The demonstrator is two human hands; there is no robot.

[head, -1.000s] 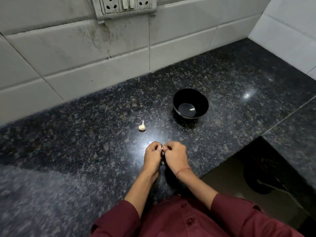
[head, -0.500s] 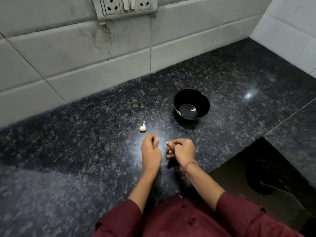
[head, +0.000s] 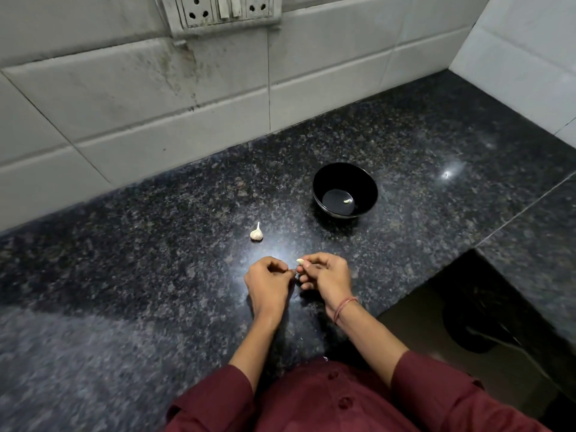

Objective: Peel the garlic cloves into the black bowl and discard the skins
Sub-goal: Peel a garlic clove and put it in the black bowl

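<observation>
The dark speckled counter (head: 124, 260) ran back to a tiled wall (head: 156, 104) and met a second wall at the far right, while its near right edge dropped into a dim recess (head: 486, 322) whose contents were hard to make out. Bare stone lay between the hands and the black bowl (head: 324, 188), which held one peeled clove (head: 346, 201); a garlic bulb (head: 256, 233) sat well left of the bowl. The socket panel (head: 224, 9) was cut off by the top edge. The right hand (head: 327, 275) pinched a garlic clove (head: 300, 261) in curled fingers. The left hand (head: 269, 280) was just beside it, its fingers curled with the tips together; whether they held a scrap of skin could not be told.
</observation>
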